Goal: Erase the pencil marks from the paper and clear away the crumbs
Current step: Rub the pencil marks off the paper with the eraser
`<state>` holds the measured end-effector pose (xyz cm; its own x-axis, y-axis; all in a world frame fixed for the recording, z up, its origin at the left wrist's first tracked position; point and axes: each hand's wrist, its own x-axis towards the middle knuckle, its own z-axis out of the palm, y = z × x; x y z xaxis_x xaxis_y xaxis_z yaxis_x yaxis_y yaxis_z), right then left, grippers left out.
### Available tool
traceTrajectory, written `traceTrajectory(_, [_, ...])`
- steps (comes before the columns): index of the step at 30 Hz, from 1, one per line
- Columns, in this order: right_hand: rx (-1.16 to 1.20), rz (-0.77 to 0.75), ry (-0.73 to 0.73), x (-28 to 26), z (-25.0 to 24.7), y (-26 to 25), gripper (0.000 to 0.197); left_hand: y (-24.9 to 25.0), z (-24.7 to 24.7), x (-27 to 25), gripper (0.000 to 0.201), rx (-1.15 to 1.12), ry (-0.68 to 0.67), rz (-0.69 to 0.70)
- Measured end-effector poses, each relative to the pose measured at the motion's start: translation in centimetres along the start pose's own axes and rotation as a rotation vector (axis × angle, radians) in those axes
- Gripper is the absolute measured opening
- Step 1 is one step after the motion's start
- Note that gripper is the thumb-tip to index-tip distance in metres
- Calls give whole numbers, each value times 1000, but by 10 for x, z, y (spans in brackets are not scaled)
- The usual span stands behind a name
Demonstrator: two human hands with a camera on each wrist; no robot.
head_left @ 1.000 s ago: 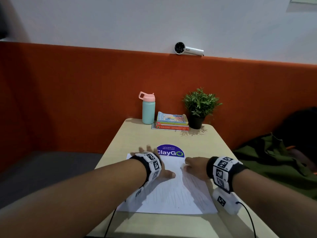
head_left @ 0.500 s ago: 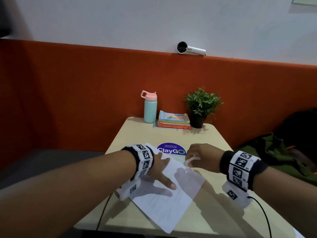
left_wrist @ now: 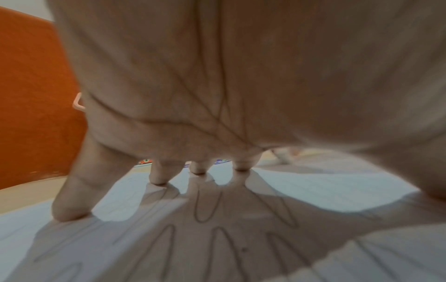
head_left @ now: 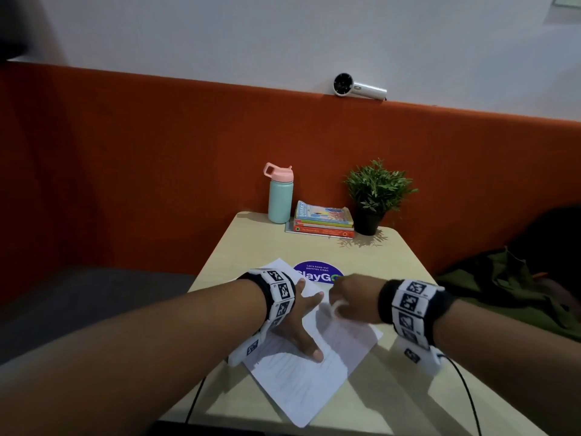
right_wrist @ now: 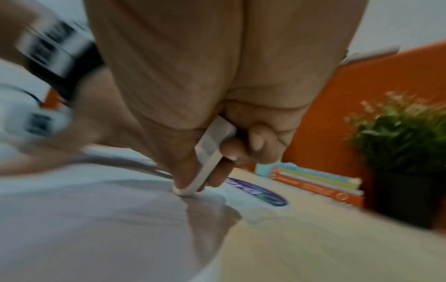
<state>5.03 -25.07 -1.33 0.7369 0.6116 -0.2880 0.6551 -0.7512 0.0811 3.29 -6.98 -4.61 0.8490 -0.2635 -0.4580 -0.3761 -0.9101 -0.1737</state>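
Note:
A white sheet of paper (head_left: 301,379) lies turned at an angle on the beige table (head_left: 393,391), with grey pencil zigzags (left_wrist: 207,206) across it. My left hand (head_left: 301,322) lies flat on the sheet, fingers spread, their fingertips (left_wrist: 70,213) pressing the paper (left_wrist: 313,190). My right hand (head_left: 349,297) pinches a white eraser (right_wrist: 210,154) between thumb and fingers. The eraser's lower tip touches the paper (right_wrist: 84,219) near its far right edge. In the head view the eraser (head_left: 334,306) shows as a blurred white streak under the hand.
A round purple sticker (head_left: 317,272) sits on the table just beyond the paper. A teal bottle (head_left: 279,196), a stack of books (head_left: 323,221) and a potted plant (head_left: 377,196) stand at the far edge. A green bag (head_left: 503,287) lies to the right.
The paper has turned from square to diagonal under my left hand. My right hand lifted off it, then came back down with the eraser onto its far right part.

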Motion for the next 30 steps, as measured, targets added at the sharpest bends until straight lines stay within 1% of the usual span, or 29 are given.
traceTrajectory(1, [-14, 21, 20, 2, -2, 5, 31, 0, 0, 0, 129, -2, -1, -3])
traceTrajectory(2, [-35, 10, 32, 2, -2, 4, 30, 1, 0, 0, 129, -2, 3, -2])
traceTrajectory(4, [-65, -67, 5, -5, 4, -11, 29, 2, 0, -2, 128, -4, 22, 4])
traceTrajectory(6, [-51, -154, -59, -14, 11, -25, 30, 3, -1, -5, 127, -15, 29, 7])
traceTrajectory(7, [-58, -154, -66, -13, 9, -24, 30, 3, -1, -6, 127, -18, 29, 9])
traceTrajectory(9, [-59, -55, -39, -4, 0, -8, 30, 2, -1, -5, 128, -21, 15, 8])
traceTrajectory(11, [-71, -18, -3, 1, -5, 3, 31, 2, -1, -5, 127, -22, 12, 1])
traceTrajectory(12, [-82, -25, -12, -1, -6, -2, 31, 2, -2, -5, 127, -20, 17, 5])
traceTrajectory(15, [-47, -141, -79, -13, 5, -30, 30, 3, -4, -10, 121, -34, 31, 22])
traceTrajectory(16, [-56, -156, -96, -14, 7, -32, 30, 4, -4, -11, 121, -33, 32, 24])
traceTrajectory(17, [-53, -136, -90, -12, 5, -27, 30, 3, -4, -9, 123, -27, 28, 25])
traceTrajectory(19, [-36, -21, -46, -2, -3, -8, 30, 2, -3, -5, 127, -11, 10, 9])
traceTrajectory(20, [-36, 8, -27, 0, -6, -2, 31, 2, -2, -4, 127, -7, 6, 0])
traceTrajectory(21, [-42, 2, -12, 3, -5, 0, 30, 2, -2, -3, 127, -8, 6, -4])
traceTrajectory(23, [-49, -42, -22, -1, -1, -15, 28, 1, -1, -5, 125, -24, 22, 11])
traceTrajectory(25, [-33, -123, -71, -10, 7, -32, 29, 1, -1, -7, 121, -37, 48, 29])
traceTrajectory(26, [-51, -132, -85, -11, 7, -32, 29, 1, -1, -7, 122, -41, 49, 31])
traceTrajectory(27, [-51, -108, -74, -7, 4, -24, 29, 1, 0, -5, 124, -39, 40, 25])
traceTrajectory(29, [-43, -6, -29, 0, -4, -2, 31, 1, 1, -2, 128, -15, 19, 5])
traceTrajectory(30, [-54, 15, -10, 2, -6, 5, 32, 1, 0, -2, 128, -5, 19, -1])
